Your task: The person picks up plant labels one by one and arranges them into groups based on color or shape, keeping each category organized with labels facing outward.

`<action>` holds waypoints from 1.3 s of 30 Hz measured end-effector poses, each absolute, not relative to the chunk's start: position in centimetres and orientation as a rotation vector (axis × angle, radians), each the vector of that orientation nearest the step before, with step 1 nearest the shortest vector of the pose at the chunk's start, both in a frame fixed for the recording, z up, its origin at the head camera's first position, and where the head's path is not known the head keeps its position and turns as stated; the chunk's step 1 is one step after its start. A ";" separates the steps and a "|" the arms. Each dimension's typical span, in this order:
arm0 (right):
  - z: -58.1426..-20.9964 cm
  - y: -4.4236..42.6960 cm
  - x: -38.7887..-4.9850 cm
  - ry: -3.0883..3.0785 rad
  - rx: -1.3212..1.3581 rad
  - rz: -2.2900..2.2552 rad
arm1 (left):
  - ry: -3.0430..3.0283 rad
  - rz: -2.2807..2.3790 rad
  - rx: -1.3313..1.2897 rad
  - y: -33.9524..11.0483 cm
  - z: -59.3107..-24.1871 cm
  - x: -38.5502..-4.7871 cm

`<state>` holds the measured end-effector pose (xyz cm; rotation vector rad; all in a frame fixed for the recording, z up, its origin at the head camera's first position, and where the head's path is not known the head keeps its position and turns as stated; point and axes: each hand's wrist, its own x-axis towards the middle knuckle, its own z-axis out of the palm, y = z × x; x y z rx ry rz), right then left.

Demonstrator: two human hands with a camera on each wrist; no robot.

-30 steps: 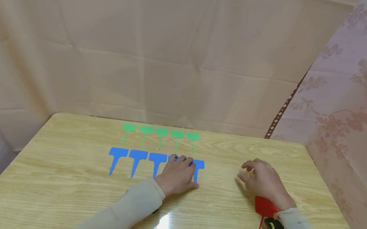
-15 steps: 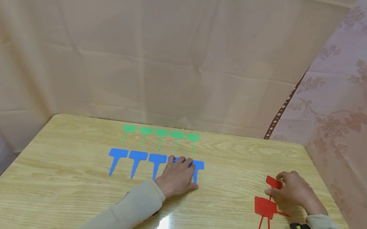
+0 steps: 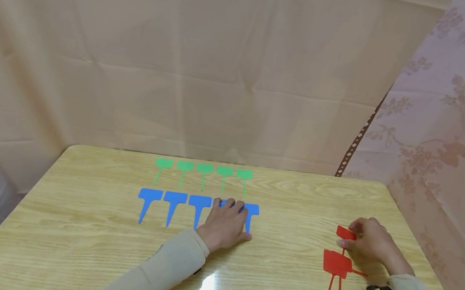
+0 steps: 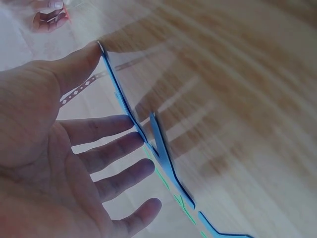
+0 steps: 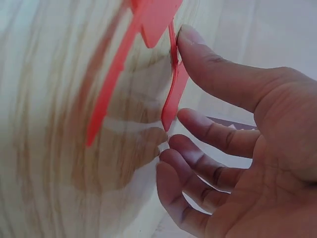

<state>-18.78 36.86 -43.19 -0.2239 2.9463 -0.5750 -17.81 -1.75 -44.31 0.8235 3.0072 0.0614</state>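
Note:
My left hand (image 3: 224,225) rests with spread, fairly straight fingers over the right end of a row of blue T-shaped plant labels (image 3: 175,198). It hides most of one blue label. In the left wrist view, its thumb and fingertips come up to the edge of a blue label (image 4: 161,144). At the right, my right hand (image 3: 372,241) pinches the head of a red plant label (image 3: 345,233) between thumb and fingers. Just in front of it lies a pile of overlapping red plant labels (image 3: 336,263), their stems pointing different ways. In the right wrist view, the thumb (image 5: 198,52) touches the pinched label.
Several green plant labels (image 3: 204,168) form a row behind the blue ones, near the back edge of the wooden table (image 3: 70,221). A beige curtain (image 3: 226,65) hangs behind the table and a floral curtain (image 3: 464,148) at the right.
My right hand has moved right from beside the red pile to the red label behind it and now pinches that label. The left hand has stayed over the blue labels.

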 end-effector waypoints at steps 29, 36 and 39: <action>-43.8 34.4 -18.2 2.891 -0.373 -0.703 | 3.035 0.119 0.822 -1.8 -44.1 -17.8; -43.6 33.4 -18.4 2.763 -0.369 -0.771 | 3.049 0.181 0.832 -2.1 -43.9 -17.8; -43.6 33.1 -18.6 2.722 -0.371 -0.782 | 3.045 0.212 0.826 -2.4 -43.7 -17.7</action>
